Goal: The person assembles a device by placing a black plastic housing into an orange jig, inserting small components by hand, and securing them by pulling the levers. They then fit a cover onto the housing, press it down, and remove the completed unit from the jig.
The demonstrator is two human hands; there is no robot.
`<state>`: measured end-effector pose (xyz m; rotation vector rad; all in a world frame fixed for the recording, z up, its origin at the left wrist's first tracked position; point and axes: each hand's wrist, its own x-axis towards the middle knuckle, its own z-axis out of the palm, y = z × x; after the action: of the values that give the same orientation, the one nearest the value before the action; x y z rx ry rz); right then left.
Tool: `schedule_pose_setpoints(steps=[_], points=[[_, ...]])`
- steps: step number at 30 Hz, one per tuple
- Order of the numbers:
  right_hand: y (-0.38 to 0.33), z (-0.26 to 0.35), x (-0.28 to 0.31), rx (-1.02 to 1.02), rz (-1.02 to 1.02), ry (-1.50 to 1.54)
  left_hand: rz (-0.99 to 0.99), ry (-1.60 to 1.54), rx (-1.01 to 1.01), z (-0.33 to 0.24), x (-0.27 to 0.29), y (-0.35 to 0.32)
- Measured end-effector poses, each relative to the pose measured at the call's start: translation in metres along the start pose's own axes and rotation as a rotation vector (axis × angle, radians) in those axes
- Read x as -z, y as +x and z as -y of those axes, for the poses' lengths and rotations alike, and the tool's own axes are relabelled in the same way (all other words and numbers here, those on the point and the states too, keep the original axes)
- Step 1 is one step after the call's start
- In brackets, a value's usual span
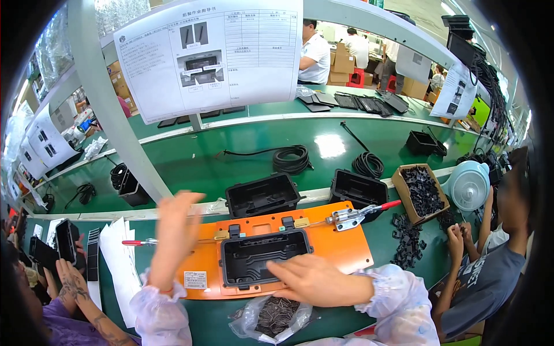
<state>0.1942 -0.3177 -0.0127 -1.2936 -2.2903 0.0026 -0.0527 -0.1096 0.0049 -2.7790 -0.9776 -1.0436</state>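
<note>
A black plastic box (254, 259) lies open side up in an orange fixture plate (340, 248). My right hand (311, 279) reaches over the box's near right corner; its fingers are stretched out and apart, and no held object shows. My left hand (179, 222) is raised above the left part of the plate, smeared by motion, so its fingers are unclear. Just below the box, a clear plastic bag (239, 326) holds many small dark pins (274, 316). Toggle clamps with red handles flank the box, the right clamp (349, 218) more plainly seen.
Two black boxes, the left one (262, 194) and right one (360, 190), stand behind the plate. A carton (424, 193) of small black parts and a light-blue fan (467, 184) are at right. Coiled cables (291, 158) lie farther back. Co-workers sit on both sides.
</note>
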Motion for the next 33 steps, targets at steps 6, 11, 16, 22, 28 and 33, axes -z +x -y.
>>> schedule_pose_setpoints(steps=[6, 11, 16, 22, 28, 33], points=[[0.005, 0.015, -0.034, -0.011, -0.069, 0.021, 0.405, -0.406, -0.034, -0.016, -0.055, 0.045], [0.006, 0.022, -0.012, 0.079, -0.253, -0.101, 0.895, -0.407, 0.151, -0.015, -0.072, 0.070], [0.016, 0.022, 0.046, 0.090, -0.203, -0.170, 0.945, -0.497, 0.057, 0.003, -0.092, 0.079], [0.046, -0.082, 0.110, -0.342, -0.298, -0.057, 0.998, -0.385, -0.070, 0.003, -0.084, 0.082], [0.057, -0.298, 0.090, -0.481, -0.301, -0.372, 0.644, -0.349, -0.081, 0.010, -0.085, 0.077], [0.047, -0.376, 0.041, -0.700, -0.182, -0.615, 0.557, -0.412, 0.061, 0.015, -0.063, 0.064]])
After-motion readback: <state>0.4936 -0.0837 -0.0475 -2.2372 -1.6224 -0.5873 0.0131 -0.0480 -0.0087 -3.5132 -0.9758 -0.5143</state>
